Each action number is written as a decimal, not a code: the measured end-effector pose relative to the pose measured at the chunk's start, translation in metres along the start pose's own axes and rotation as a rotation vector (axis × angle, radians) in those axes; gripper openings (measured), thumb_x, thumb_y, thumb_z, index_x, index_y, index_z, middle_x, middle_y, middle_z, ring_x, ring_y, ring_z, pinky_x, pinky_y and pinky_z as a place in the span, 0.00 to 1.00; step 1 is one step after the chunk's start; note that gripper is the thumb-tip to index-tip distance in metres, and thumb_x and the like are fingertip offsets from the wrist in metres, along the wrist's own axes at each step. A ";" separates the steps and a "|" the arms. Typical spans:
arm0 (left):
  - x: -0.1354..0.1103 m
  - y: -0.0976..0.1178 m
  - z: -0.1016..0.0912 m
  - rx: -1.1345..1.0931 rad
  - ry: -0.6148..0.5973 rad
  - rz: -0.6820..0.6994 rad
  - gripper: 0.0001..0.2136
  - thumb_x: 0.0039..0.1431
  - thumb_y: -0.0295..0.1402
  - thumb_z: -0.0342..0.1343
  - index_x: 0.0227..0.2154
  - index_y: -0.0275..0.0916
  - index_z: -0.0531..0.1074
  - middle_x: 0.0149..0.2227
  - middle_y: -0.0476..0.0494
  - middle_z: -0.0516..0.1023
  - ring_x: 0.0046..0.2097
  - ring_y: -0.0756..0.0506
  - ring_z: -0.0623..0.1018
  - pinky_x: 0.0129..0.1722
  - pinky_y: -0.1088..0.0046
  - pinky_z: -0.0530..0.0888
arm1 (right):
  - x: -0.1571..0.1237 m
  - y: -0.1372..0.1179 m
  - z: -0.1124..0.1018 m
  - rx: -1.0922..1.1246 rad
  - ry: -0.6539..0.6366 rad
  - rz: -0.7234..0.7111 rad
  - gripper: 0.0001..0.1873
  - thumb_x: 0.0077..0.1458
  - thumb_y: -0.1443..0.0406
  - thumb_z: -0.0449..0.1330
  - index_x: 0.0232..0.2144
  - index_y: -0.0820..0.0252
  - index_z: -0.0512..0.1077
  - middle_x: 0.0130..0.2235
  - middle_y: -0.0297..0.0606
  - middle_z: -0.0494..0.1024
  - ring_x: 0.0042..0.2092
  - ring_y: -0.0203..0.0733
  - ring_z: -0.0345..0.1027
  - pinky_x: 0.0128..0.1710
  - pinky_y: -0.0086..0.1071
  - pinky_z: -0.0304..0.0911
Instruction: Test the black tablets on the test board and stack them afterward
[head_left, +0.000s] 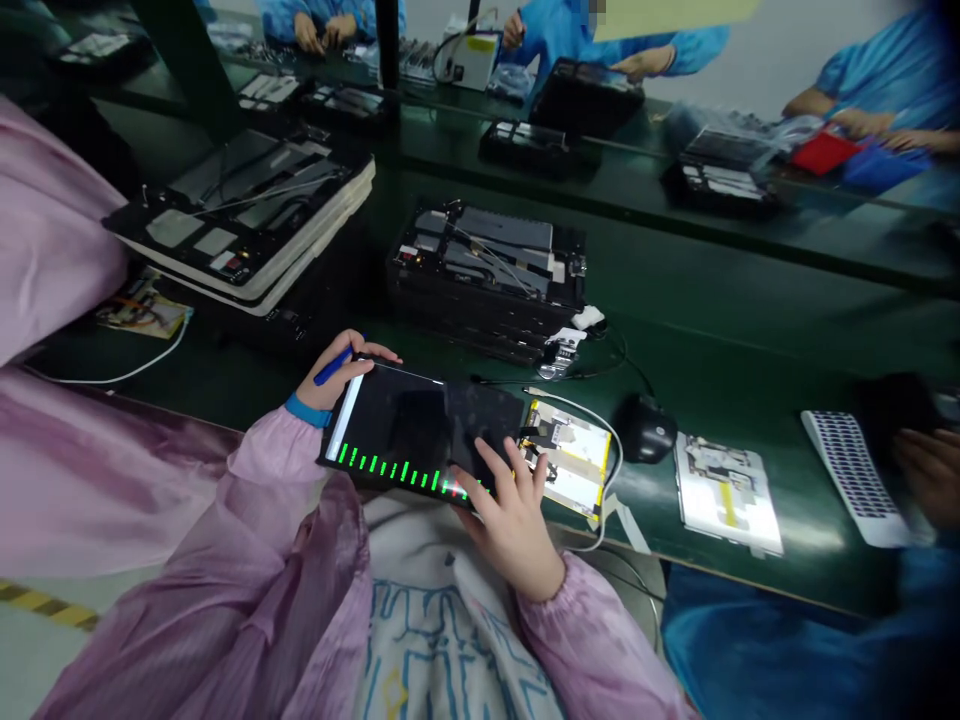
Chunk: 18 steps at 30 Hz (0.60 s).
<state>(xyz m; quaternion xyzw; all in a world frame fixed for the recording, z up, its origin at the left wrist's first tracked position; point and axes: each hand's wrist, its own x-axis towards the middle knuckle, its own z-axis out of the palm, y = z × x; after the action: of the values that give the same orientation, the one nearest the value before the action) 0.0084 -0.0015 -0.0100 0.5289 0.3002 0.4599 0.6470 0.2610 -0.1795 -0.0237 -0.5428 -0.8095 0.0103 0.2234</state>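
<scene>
A dark tablet screen (409, 415) is lit, with a row of green bars along its near edge and a pale strip at its left. My left hand (337, 375) grips its upper left corner, and a blue pen (332, 367) is tucked between the fingers. Over the right part of the screen, my right hand (510, 510) has its fingers spread, with the fingertips on or just above the glass. Right beside the screen lies an opened tablet body (581, 450) with yellow edges, a battery and a board. A white cable (619, 450) curves around it.
Behind the screen stand a stack of black tablet parts (487, 290) and, farther left, a taller foam-lined stack (262, 230). To the right are a black mouse (645, 428), another opened device (727, 495) and a white keyboard (855, 480) near a co-worker's hand (930, 470). Blue-sleeved people work across the bench.
</scene>
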 end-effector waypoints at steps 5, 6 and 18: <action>0.001 0.000 -0.002 -0.001 -0.028 0.010 0.12 0.55 0.27 0.58 0.31 0.39 0.56 0.40 0.40 0.80 0.46 0.39 0.77 0.47 0.58 0.69 | 0.002 -0.003 0.002 -0.019 0.010 -0.075 0.21 0.54 0.64 0.61 0.50 0.46 0.69 0.59 0.41 0.65 0.65 0.58 0.43 0.60 0.66 0.34; 0.001 0.000 -0.002 0.000 -0.030 0.010 0.12 0.55 0.27 0.58 0.31 0.39 0.56 0.40 0.40 0.80 0.47 0.39 0.77 0.47 0.58 0.69 | 0.002 -0.003 0.002 -0.024 -0.001 -0.087 0.21 0.53 0.65 0.61 0.51 0.46 0.68 0.59 0.41 0.64 0.65 0.58 0.43 0.59 0.66 0.34; 0.000 0.004 -0.003 -0.017 -0.008 -0.033 0.13 0.55 0.29 0.59 0.31 0.39 0.57 0.40 0.40 0.79 0.47 0.38 0.77 0.48 0.57 0.69 | -0.004 0.007 -0.002 0.095 0.118 -0.003 0.21 0.55 0.63 0.60 0.51 0.53 0.64 0.56 0.45 0.65 0.64 0.57 0.47 0.60 0.64 0.40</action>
<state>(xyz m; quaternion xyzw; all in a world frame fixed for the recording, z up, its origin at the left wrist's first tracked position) 0.0049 0.0000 -0.0071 0.5205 0.3023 0.4496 0.6600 0.2695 -0.1801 -0.0249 -0.5299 -0.7945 0.0165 0.2962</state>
